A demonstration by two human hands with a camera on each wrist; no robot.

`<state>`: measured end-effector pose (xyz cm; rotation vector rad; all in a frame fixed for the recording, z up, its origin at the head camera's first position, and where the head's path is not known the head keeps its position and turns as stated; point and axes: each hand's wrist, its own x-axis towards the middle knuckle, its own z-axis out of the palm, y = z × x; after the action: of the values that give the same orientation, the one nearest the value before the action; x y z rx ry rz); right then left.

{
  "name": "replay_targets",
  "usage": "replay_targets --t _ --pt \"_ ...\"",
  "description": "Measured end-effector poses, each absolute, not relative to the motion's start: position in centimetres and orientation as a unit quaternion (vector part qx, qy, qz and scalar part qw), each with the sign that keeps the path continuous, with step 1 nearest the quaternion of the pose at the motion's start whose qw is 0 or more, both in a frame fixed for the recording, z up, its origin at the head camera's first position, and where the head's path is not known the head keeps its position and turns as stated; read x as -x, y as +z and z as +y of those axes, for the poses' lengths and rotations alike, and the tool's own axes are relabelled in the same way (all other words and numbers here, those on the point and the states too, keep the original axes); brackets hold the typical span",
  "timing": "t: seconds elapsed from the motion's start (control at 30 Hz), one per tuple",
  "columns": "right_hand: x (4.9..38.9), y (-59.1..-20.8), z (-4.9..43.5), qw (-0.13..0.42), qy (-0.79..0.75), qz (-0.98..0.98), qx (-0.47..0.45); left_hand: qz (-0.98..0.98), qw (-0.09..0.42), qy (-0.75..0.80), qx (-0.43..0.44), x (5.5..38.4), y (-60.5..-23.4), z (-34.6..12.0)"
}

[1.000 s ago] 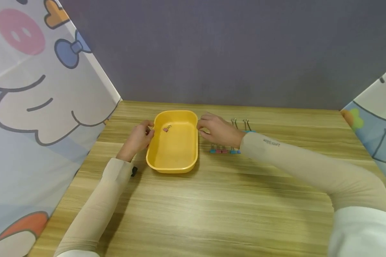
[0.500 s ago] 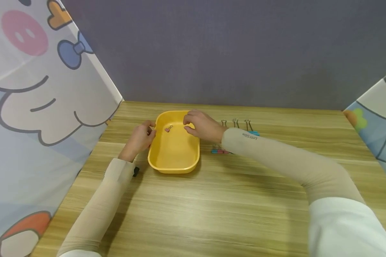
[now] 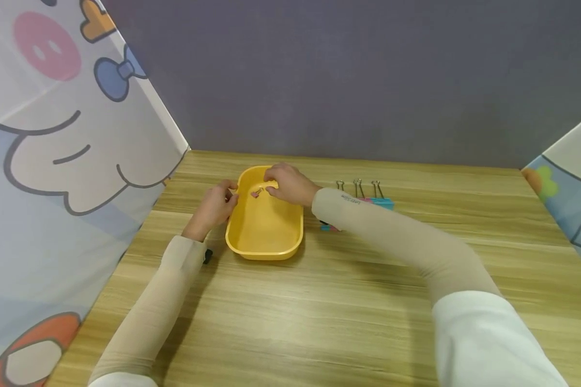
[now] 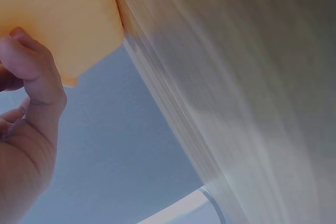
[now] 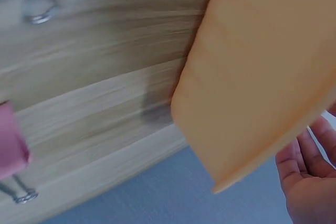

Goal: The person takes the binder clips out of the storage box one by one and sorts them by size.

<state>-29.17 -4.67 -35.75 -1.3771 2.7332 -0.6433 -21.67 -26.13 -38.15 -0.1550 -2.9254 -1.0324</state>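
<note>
A yellow plastic tray (image 3: pixel 266 253) stands on the wooden table. My left hand (image 3: pixel 214 207) holds its left rim near the far end; the left wrist view shows my curled left hand (image 4: pixel 31 87) against the outer wall. Inside the tray lies a small pink binder clip (image 3: pixel 256 194), its wire handles tilted up. Over the far right part of the tray hovers my right hand (image 3: pixel 290 184), fingers bent loosely and thumb apart from them, close to the pink clip. Only part of the right hand (image 5: pixel 312 166) shows beyond the tray wall in the right wrist view.
Right of the tray stand several binder clips, among them a blue clip (image 3: pixel 381 203); the right forearm covers some. Nearer lies a small blue clip (image 3: pixel 325 228). A black object (image 3: pixel 207 256) sits by the left wrist. A grey panel (image 3: pixel 319 80) bounds the table's far edge.
My right hand has moved left from beside the tray's right rim to above its inside, near the pink binder clip. The left hand has stayed at the left rim.
</note>
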Motion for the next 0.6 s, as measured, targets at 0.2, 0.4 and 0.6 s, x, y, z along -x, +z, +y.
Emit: replay_targets --t 0.2,0.4,0.6 --pt "29.8 -36.6 -6.7 0.045 -0.210 0.879 0.426 -0.941 0.013 -0.335 0.044 21.7 -38.3 -26.2" --pt "29.9 -37.1 -8.3 0.082 -0.178 0.886 0.420 -0.943 0.017 -0.330 0.049 21.7 -38.3 -26.3" --pt "30.2 -37.3 -9.1 0.102 -0.154 0.877 0.444 -0.940 0.020 -0.336 0.056 21.7 -38.2 -26.4"
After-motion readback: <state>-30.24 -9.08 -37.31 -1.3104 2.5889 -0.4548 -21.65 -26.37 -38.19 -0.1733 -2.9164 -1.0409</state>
